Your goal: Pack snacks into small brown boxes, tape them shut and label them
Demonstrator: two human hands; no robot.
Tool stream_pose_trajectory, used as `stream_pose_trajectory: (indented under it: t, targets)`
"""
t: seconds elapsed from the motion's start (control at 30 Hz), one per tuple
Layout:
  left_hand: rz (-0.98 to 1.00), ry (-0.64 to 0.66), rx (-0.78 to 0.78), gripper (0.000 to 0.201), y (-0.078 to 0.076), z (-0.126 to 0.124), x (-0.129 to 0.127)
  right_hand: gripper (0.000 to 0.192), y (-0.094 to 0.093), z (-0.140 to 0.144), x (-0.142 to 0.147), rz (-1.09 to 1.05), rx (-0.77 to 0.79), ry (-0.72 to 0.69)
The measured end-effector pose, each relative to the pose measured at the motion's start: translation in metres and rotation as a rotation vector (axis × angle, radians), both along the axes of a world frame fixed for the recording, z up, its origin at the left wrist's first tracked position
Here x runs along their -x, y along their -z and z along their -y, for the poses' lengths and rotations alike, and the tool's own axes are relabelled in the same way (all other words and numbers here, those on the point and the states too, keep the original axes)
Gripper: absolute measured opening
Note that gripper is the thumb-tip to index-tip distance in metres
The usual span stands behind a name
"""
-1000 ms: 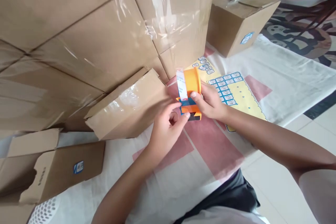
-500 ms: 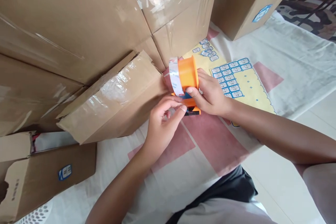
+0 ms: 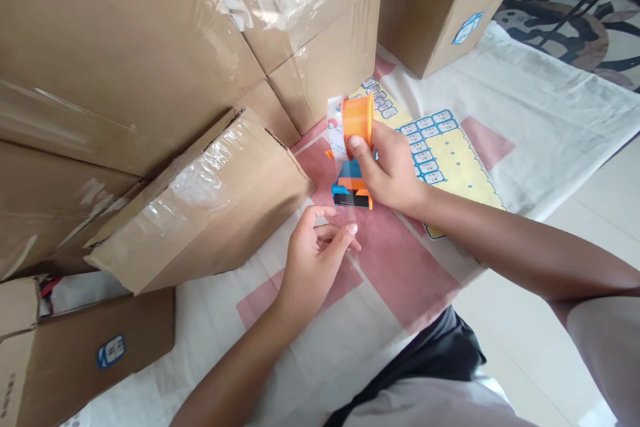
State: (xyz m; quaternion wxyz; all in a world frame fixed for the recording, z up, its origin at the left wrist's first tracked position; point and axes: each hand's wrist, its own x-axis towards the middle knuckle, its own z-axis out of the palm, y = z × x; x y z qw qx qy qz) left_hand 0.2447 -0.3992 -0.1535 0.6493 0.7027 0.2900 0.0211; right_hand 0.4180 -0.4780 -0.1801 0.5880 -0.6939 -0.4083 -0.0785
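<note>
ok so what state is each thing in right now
Orange-and-blue plastic tape dispenser: gripped in the right hand
Left hand: fingers curled, close to the dispenser
Yellow rectangular paper sheet: flat, stickers on only part of it
Lower-left brown cardboard box: flaps open
Upper-right brown cardboard box: standing upright
White cloth with red patches: spread out, wrinkled

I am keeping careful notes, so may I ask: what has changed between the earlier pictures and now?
The left hand has moved off the end of the tape dispenser, toward the person; whether it holds clear tape is hard to tell. The right hand still grips the dispenser. The leaning cardboard box and the yellow sheet near the right hand stayed in place.
</note>
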Motion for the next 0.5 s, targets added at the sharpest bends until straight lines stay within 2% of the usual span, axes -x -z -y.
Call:
stream_pose_trajectory:
  t: [0.13,0.27,0.4,0.5]
  targets:
    - [0.014,-0.009,-0.048,0.023,0.011,0.0,-0.003,0.053,-0.004,0.0,0.0,-0.332,-0.017,0.044]
    - [0.097,-0.011,-0.192,0.02,0.02,-0.001,-0.007,0.057,-0.001,-0.002,-0.006,-0.502,-0.089,0.072]
    - [0.209,0.031,-0.374,0.015,0.013,0.001,-0.01,0.056,0.003,-0.006,-0.011,-0.716,-0.183,-0.042]
    - [0.324,0.033,-0.483,0.015,0.004,0.002,-0.011,0.053,0.004,-0.009,-0.01,-0.779,-0.167,-0.128]
